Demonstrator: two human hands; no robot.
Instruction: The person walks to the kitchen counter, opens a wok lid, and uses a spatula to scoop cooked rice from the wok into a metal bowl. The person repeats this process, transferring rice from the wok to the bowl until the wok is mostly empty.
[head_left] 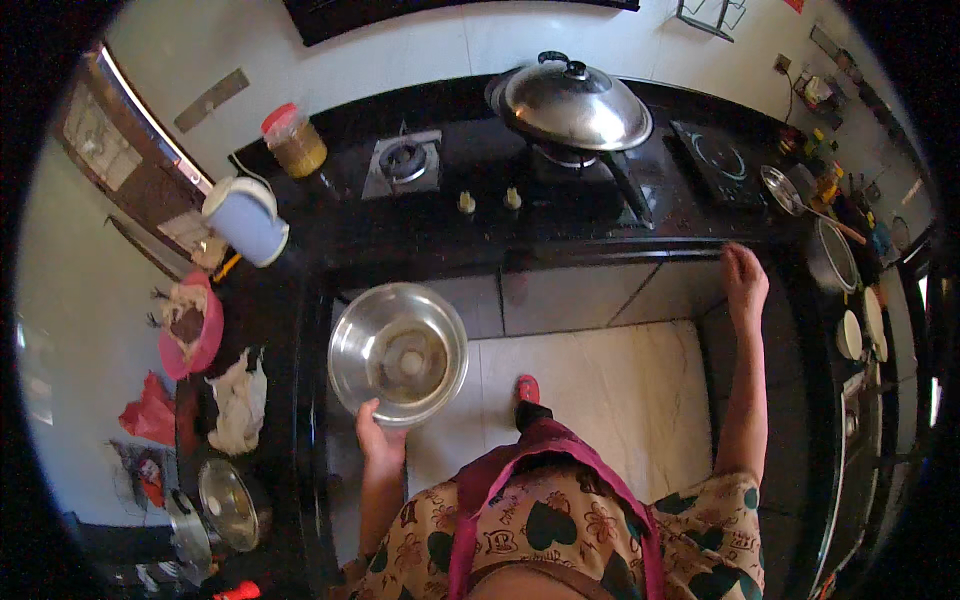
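My left hand [377, 432] grips the near rim of a round steel bowl [398, 352] and holds it over the floor, just right of the dark counter's edge [300, 330]. The bowl is tilted a little and has some pale liquid or residue at its bottom. My right hand [744, 275] rests on the front edge of the black counter at the right, fingers curled over the edge, holding nothing. A red slipper tip [527, 388] shows on the pale floor below the bowl.
A two-burner stove [470, 165] carries a lidded steel wok [575, 103]. On the left counter stand a blue-and-white jug [246, 218], a red-lidded jar [293, 140], a pink bowl [190, 328], a cloth [238, 400] and steel pots [232, 505]. An induction plate [720, 155], ladle and dishes sit at right.
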